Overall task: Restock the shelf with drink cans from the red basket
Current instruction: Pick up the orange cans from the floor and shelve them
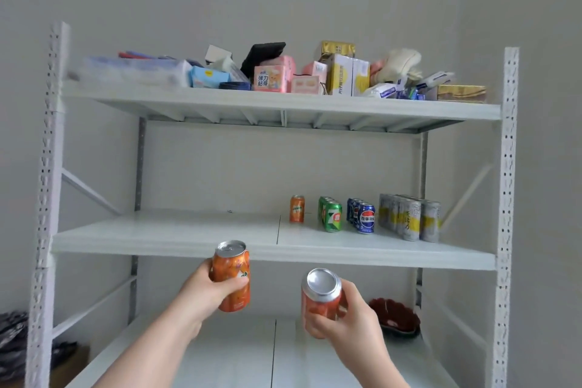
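Orange can (232, 276) gripped upright in the left hand (201, 293), second can (321, 293) clasped tilted in the right hand (352, 318); next, likely, both go beside the shelved can (297, 208) above them.

Fingers of the left hand (201, 293) vanish behind its orange can (233, 274). Above it, flat packets (126, 71) smear into blur. To its left, a dark bundle (12, 343) runs off the frame. The right hand (352, 321) covers the label of the second can (319, 299), and a dark red dish (400, 315) slips partly behind it. Higher up, green cans (331, 215) and blue cans (363, 217) hide their back rows.
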